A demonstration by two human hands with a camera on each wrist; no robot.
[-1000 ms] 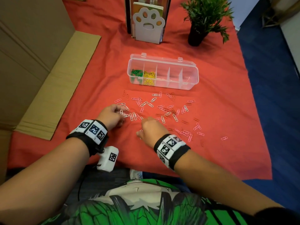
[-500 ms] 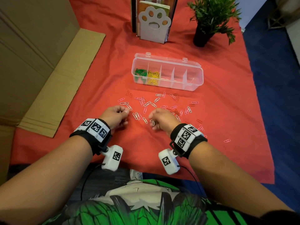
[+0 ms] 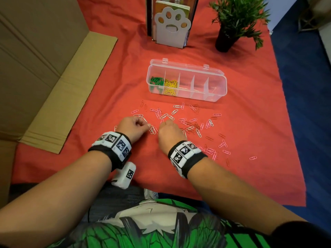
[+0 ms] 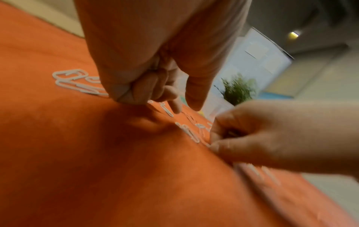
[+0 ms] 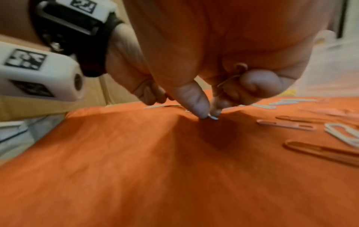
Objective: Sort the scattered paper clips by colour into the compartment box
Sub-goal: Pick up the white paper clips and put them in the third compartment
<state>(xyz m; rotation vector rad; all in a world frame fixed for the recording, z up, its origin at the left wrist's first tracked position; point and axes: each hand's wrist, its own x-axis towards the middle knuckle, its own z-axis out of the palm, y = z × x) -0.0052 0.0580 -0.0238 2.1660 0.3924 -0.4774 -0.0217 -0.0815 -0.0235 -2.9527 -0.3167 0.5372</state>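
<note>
Pink, white and red paper clips [image 3: 192, 120] lie scattered on the red cloth in front of the clear compartment box [image 3: 220, 90]. Its left compartment holds green clips [image 3: 156, 81], and the one beside it yellow clips [image 3: 170, 85]. My right hand [image 3: 163, 122] pinches a white clip [image 5: 212, 117] on the cloth between thumb and forefinger [image 5: 210, 116], with a wire clip tucked in its curled fingers. My left hand [image 3: 148, 125] is close beside it. Its fingers are curled, its forefinger tip [image 4: 175, 109] rests on a white clip, and the thumb is near it.
A large cardboard box [image 3: 35, 68] borders the cloth on the left. At the back stand a paw-shaped bookend [image 3: 172, 27] and a potted plant [image 3: 236, 18]. Blue floor [image 3: 304, 104] lies beyond the cloth's right edge. Stray clips [image 3: 252, 158] lie to the near right.
My right hand has moved forward and then a little left, ending beside the left hand. The left hand has crept slightly right.
</note>
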